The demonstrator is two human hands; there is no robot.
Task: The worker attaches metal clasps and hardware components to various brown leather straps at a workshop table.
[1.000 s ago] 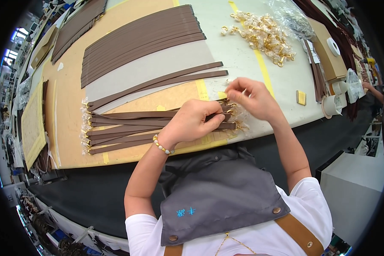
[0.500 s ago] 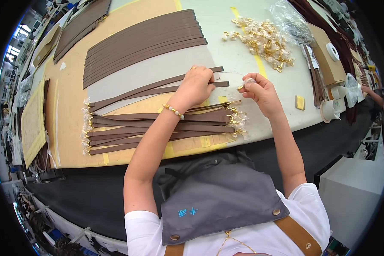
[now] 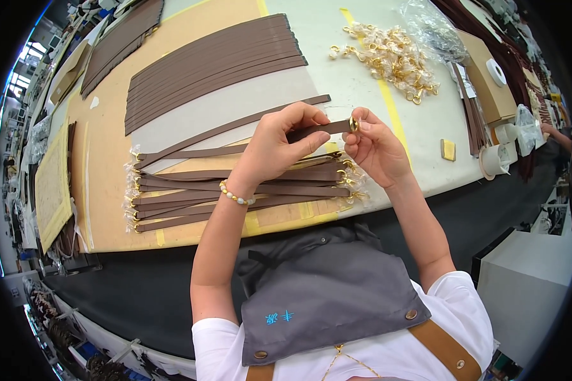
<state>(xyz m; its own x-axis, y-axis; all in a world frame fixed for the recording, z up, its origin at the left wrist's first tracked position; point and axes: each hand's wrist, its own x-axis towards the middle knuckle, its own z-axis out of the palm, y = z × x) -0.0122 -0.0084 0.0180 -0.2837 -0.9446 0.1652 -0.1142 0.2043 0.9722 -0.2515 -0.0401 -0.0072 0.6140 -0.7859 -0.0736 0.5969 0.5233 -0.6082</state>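
Observation:
My left hand point(image 3: 286, 141) grips a brown strap point(image 3: 337, 128) close to its free end, thumb along the strap and fingers curled behind. My right hand point(image 3: 380, 146) pinches a gold clasp point(image 3: 354, 125) against that end; how far the strap passes into its ring I cannot tell. Another brown strap point(image 3: 260, 115) lies slanted just beyond my left hand. Below both hands rests a bunch of brown straps point(image 3: 235, 198) with gold clasps in clear wrap at their ends point(image 3: 133, 203).
A row of brown straps point(image 3: 216, 66) lies farther back on the table. Wrapped gold clasps point(image 3: 397, 57) are heaped at the far right, near a clear plastic bag point(image 3: 432, 32). A yellow-topped block point(image 3: 448, 150), a white roll point(image 3: 493, 161) and a cardboard box point(image 3: 489, 89) sit rightward.
My left hand has lifted the strap's end off the table and turned it toward me. My right hand has moved left, bringing the clasp to the strap's end.

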